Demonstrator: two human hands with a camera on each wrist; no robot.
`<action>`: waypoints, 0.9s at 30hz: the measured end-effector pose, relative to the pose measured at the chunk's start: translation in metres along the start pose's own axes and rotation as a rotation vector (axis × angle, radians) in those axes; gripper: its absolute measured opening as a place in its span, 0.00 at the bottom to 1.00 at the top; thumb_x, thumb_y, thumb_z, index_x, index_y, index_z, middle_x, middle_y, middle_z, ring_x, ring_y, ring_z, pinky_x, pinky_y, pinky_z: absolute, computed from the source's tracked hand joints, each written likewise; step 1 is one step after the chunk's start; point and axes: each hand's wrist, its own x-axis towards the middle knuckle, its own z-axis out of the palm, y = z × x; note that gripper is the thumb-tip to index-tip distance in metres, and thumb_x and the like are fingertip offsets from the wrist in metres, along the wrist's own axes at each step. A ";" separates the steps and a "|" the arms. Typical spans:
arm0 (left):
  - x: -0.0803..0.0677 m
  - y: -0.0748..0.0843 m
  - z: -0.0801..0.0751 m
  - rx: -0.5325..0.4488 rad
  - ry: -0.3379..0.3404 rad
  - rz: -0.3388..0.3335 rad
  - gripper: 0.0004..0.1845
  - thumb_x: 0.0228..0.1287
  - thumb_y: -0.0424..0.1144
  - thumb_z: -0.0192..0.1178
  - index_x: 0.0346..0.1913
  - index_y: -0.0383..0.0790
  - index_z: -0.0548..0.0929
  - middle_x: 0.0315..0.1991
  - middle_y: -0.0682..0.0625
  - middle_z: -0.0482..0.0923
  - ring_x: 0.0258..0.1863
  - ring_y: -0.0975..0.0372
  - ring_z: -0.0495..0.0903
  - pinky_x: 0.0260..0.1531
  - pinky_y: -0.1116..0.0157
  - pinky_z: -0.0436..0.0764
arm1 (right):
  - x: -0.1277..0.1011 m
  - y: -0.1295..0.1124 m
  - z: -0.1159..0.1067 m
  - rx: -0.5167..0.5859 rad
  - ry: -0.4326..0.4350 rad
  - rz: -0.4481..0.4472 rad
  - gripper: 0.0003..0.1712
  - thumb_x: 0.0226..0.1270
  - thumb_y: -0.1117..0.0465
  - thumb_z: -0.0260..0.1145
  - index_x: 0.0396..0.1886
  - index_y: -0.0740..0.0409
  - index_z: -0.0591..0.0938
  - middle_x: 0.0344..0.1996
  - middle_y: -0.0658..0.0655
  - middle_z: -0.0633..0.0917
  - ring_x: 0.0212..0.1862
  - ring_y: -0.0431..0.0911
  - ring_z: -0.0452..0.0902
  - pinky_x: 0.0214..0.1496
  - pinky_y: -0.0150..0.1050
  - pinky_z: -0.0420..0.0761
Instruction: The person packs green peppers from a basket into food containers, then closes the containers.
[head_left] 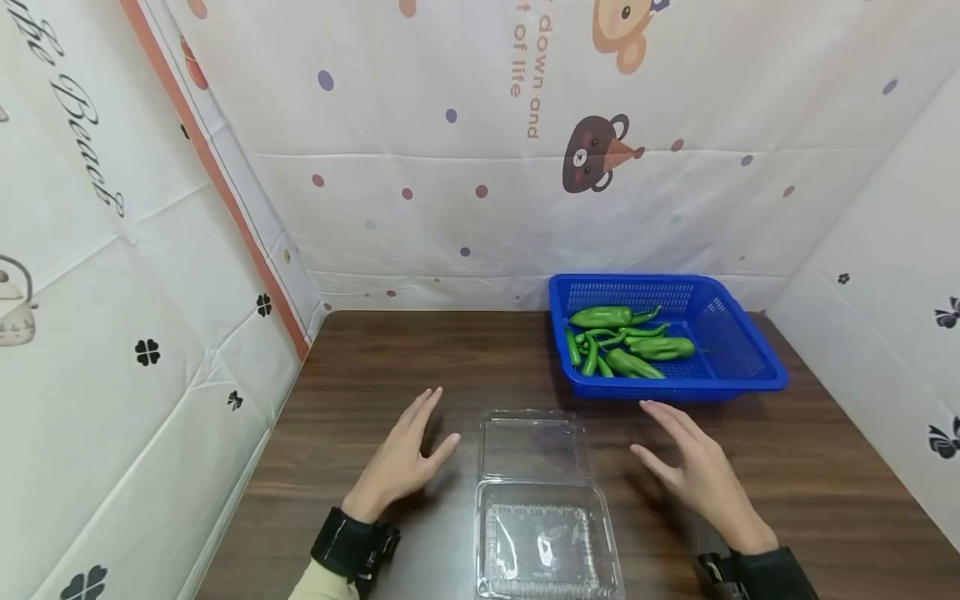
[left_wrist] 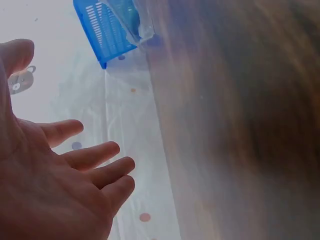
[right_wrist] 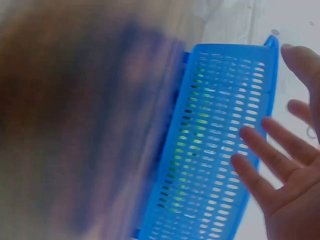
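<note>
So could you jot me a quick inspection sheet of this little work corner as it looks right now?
Surface: dark brown wood-grain table, bare around the things.
Job's things: clear plastic clamshell box lying open, nothing in it; blue plastic mesh basket behind it, holding green peppers.
Clutter: nothing seen.
Hands: left hand and right hand either side of the box, fingers straight, holding nothing.
Cables: nothing seen; dark wrist straps on both arms.
Surroundings: white printed sheets with bears and dots on three sides.

head cam overhead, wrist cams close, share basket
</note>
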 end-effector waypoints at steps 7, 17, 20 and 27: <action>0.013 0.010 -0.004 0.023 0.009 0.060 0.44 0.71 0.69 0.54 0.83 0.57 0.54 0.82 0.50 0.53 0.78 0.52 0.59 0.70 0.41 0.68 | 0.036 0.000 -0.014 0.033 0.063 -0.128 0.35 0.60 0.56 0.79 0.66 0.62 0.80 0.57 0.65 0.83 0.58 0.60 0.80 0.67 0.19 0.66; 0.046 0.025 -0.009 0.121 -0.011 0.169 0.45 0.71 0.69 0.54 0.83 0.52 0.56 0.80 0.47 0.58 0.77 0.54 0.61 0.72 0.48 0.68 | 0.091 0.009 -0.033 -0.094 -0.048 -0.147 0.41 0.51 0.63 0.83 0.67 0.63 0.79 0.58 0.66 0.81 0.60 0.61 0.77 0.53 0.59 0.81; 0.054 0.031 -0.009 0.134 -0.015 0.200 0.45 0.71 0.69 0.54 0.82 0.49 0.58 0.79 0.46 0.60 0.77 0.54 0.61 0.72 0.49 0.68 | 0.103 0.014 -0.035 -0.115 -0.086 -0.146 0.40 0.53 0.63 0.83 0.67 0.63 0.79 0.58 0.67 0.81 0.60 0.62 0.77 0.55 0.61 0.80; 0.074 0.048 -0.009 0.185 0.014 0.290 0.43 0.71 0.66 0.55 0.80 0.46 0.63 0.77 0.44 0.65 0.75 0.52 0.65 0.71 0.49 0.70 | 0.134 0.023 -0.038 -0.175 -0.191 -0.116 0.37 0.60 0.58 0.80 0.68 0.62 0.77 0.59 0.68 0.81 0.60 0.65 0.76 0.58 0.65 0.77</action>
